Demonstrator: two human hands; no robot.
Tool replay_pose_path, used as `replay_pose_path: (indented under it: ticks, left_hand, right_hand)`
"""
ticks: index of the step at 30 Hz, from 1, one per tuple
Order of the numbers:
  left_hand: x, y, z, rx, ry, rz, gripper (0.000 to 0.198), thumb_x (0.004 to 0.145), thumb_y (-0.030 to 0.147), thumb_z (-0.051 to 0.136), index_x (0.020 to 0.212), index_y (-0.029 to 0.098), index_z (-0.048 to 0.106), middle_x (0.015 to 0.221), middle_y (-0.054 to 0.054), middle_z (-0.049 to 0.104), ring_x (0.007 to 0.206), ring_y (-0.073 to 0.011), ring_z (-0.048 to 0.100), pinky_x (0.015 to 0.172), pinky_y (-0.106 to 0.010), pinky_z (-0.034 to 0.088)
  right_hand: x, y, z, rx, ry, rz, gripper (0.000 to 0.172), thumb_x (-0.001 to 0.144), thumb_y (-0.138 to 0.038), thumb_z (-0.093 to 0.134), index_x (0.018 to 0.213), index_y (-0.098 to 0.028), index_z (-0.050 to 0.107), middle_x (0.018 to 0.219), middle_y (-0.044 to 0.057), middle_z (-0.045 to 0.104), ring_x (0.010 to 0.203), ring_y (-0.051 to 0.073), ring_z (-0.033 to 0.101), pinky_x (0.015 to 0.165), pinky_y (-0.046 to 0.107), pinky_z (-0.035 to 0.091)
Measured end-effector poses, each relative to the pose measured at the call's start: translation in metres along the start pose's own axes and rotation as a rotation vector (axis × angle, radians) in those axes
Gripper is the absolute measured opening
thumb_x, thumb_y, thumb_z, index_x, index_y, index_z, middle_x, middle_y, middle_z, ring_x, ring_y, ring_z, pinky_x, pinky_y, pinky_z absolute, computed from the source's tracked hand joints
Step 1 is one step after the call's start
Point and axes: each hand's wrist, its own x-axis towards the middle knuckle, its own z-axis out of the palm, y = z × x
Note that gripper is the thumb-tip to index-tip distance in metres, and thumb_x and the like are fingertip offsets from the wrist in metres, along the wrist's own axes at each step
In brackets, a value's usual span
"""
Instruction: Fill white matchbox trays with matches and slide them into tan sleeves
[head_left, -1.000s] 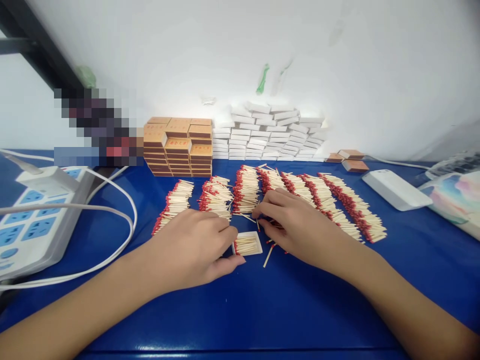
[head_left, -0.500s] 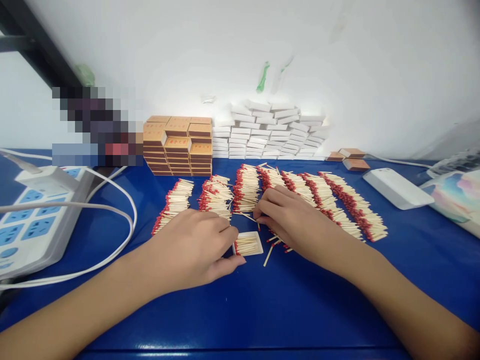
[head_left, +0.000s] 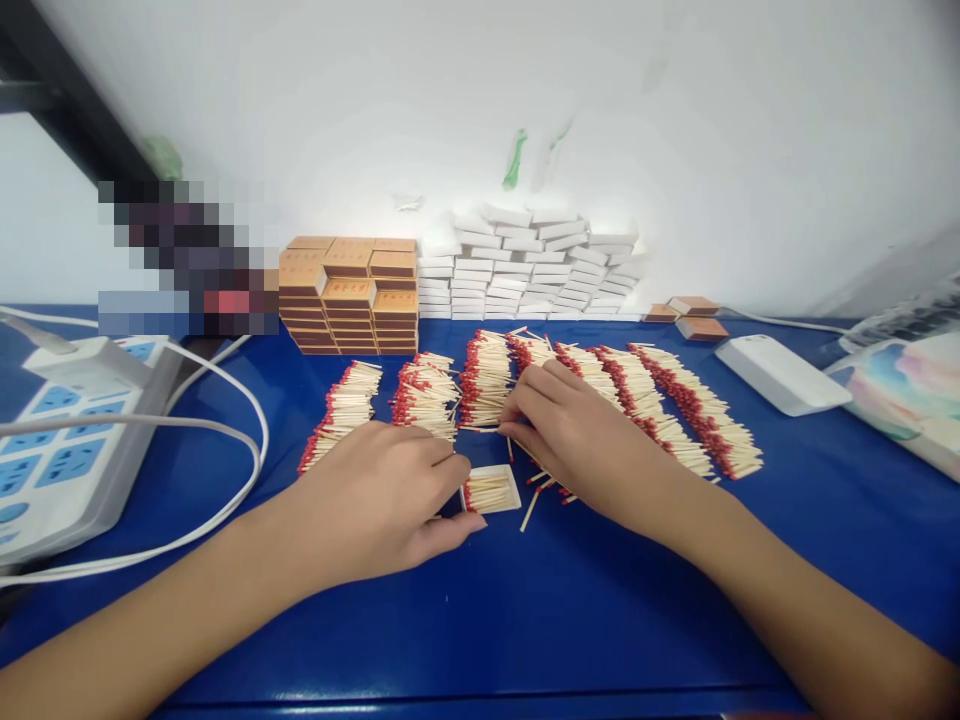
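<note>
My left hand (head_left: 390,490) curls around the left end of a small white matchbox tray (head_left: 516,488), thumb in front and fingers behind. Matches (head_left: 487,492) lie in the tray, their red heads to the left. At the near end of the third pile of matches (head_left: 486,375) is my right hand (head_left: 566,420), its thumb and fingers pinched on the end of a match (head_left: 480,430). The fingertips are partly hidden. Several loose matches (head_left: 529,508) are scattered under and beside this hand.
Rows of matches (head_left: 349,405) spread across the blue table (head_left: 480,630). Behind them stand stacked brown matchboxes (head_left: 349,290) and white trays (head_left: 517,265). A power strip (head_left: 82,440) with looping cables is on the left; a white device (head_left: 784,375) lies on the right.
The view has shifted slightly, moving the scene a little left. The match at my right fingertips, slanted before, now lies nearly level along the pile's near edge. My left hand stays at the tray.
</note>
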Motion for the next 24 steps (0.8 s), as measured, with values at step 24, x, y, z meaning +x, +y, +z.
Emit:
replay_pose_path:
  ticks: [24]
  left_hand:
    - [-0.001,0.001,0.001,-0.023,-0.035,-0.012,0.028,0.100,0.046,0.069,0.098,0.020,0.077,0.081,-0.001,0.074,0.076,-0.0266,0.075,0.064,-0.040,0.054]
  right_hand:
    - [-0.004,-0.004,-0.006,0.174,-0.163,0.027,0.013,0.101,-0.007,0.059,0.101,-0.016,0.068,0.105,0.011,0.062,0.101,0.027,0.058,0.082,0.041,0.051]
